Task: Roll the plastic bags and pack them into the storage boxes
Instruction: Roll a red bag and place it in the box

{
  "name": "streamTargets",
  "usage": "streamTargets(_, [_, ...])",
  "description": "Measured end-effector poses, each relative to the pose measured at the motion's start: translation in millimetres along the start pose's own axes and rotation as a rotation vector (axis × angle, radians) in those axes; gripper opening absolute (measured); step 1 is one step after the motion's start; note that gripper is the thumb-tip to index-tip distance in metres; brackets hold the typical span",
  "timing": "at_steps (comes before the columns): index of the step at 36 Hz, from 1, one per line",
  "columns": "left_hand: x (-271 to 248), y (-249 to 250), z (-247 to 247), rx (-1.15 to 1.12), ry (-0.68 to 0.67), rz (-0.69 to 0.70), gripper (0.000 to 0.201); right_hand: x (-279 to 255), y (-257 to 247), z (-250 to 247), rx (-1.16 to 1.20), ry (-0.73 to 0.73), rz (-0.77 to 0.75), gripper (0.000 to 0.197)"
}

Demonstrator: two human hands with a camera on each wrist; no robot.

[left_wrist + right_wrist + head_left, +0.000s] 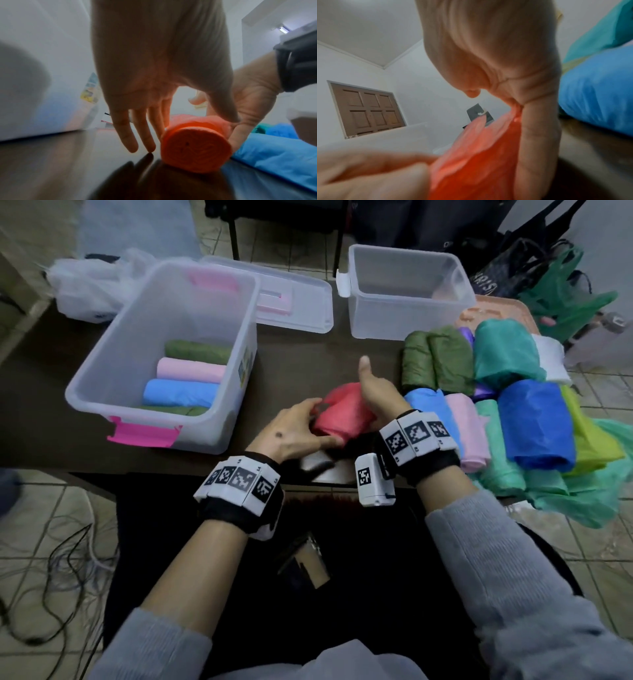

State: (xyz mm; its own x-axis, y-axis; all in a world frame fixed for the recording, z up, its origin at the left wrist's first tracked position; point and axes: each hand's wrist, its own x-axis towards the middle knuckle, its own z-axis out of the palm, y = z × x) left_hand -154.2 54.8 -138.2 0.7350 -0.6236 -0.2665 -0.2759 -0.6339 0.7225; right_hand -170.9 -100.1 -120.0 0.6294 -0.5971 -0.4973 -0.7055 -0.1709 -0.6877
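Observation:
A red plastic bag rolled into a tight cylinder (342, 412) (195, 147) (479, 162) lies on the dark table (301, 354) near its front edge. My left hand (294, 433) (154, 67) holds the roll's near end, fingers down its left side to the table and thumb over the top. My right hand (376, 395) (496, 54) lies flat against the roll's right side, fingers straight and thumb raised free. The clear storage box with pink latches (102, 364) stands to the left and holds several rolled bags in green, pink and blue. A second clear box (407, 313) at the back is empty.
A pile of rolled bags in many colours (513, 405) fills the table's right side, and a light blue roll (274, 155) lies close to the red one. A box lid (298, 299) lies between the boxes. A white bag (89, 289) sits at the back left.

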Motion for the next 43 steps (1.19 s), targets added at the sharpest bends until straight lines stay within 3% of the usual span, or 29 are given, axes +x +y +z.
streamTargets(3, [6.6,5.5,3.8,0.033,0.034,-0.014,0.093,-5.2,-4.5,-8.6,-0.054,-0.052,-0.019,0.087])
streamTargets(5, [11.3,8.8,1.7,0.047,0.081,-0.037,0.077,-13.4,-4.9,-17.4,-0.125,-0.052,-0.025,0.075])
streamTargets(8, [20.0,11.6,-8.4,-0.016,0.205,-0.079,0.029,-24.0,1.2,-30.8,-0.256,-0.004,-0.051,0.044])
streamTargets(11, [29.8,13.1,-17.7,-0.065,0.349,-0.103,0.022,-30.4,15.2,-32.4,-0.535,0.101,-0.122,0.035])
streamTargets(13, [39.5,13.5,-22.4,-0.121,0.403,-0.122,0.024,-33.0,20.7,-31.2,-0.682,0.199,-0.306,0.032])
streamTargets(14, [44.5,14.5,-24.4,-0.162,0.415,-0.136,0.029,-33.6,22.0,-29.4,-0.731,0.196,-0.424,0.032])
streamTargets(16, [53.9,18.0,-27.6,-0.292,0.409,-0.147,0.039,-35.4,20.8,-27.7,-0.803,0.033,-0.647,0.037])
streamTargets(19, [60.6,25.4,-34.1,-0.567,0.318,-0.136,0.047,-42.1,16.2,-21.8,-0.884,-0.237,-0.7,0.062])
streamTargets(21, [64.3,30.9,-38.5,-0.55,0.258,-0.101,0.053,-42.8,18.6,-16.3,-1.02,-0.224,-0.723,0.076])
streamTargets(23, [69.3,35.5,-43.3,-0.448,0.283,-0.066,0.054,-44.1,20.3,-12.9,-1.129,-0.151,-0.755,0.075])
streamTargets(27, [74.5,50.4,-50.2,-0.374,0.434,0.008,0.038,-43.7,24.3,-9.1,-1.163,-0.125,-0.788,0.061])
streamTargets(30, [70.2,60.7,-52.7,-0.131,0.576,0.124,0.028,-42.4,26.5,-8.3,-1.122,-0.184,-0.765,0.064])
streamTargets(31, [68.0,62.1,-52.5,-0.029,0.552,0.154,0.023,-41.2,27.5,-8.3,-1.106,-0.199,-0.759,0.065])
streamTargets(33, [66.4,61.4,-49.7,0.147,0.368,0.143,0.019,-39.8,28.6,-8.7,-1.091,-0.21,-0.753,0.066])
streamTargets(36, [70.1,48.9,-37.8,0.427,0.016,0.01,0.03,-39.7,30.0,-8.2,-1.095,-0.212,-0.755,0.067])
streamTargets(38, [75.9,37.4,-28.9,0.524,-0.141,-0.03,0.041,-40.7,33.1,-5.8,-1.1,-0.21,-0.761,0.072])
streamTargets(43, [79.2,21.7,-15.5,0.544,-0.28,-0.004,0.055,-43.4,42.7,1.8,-1.105,-0.18,-0.78,0.077])
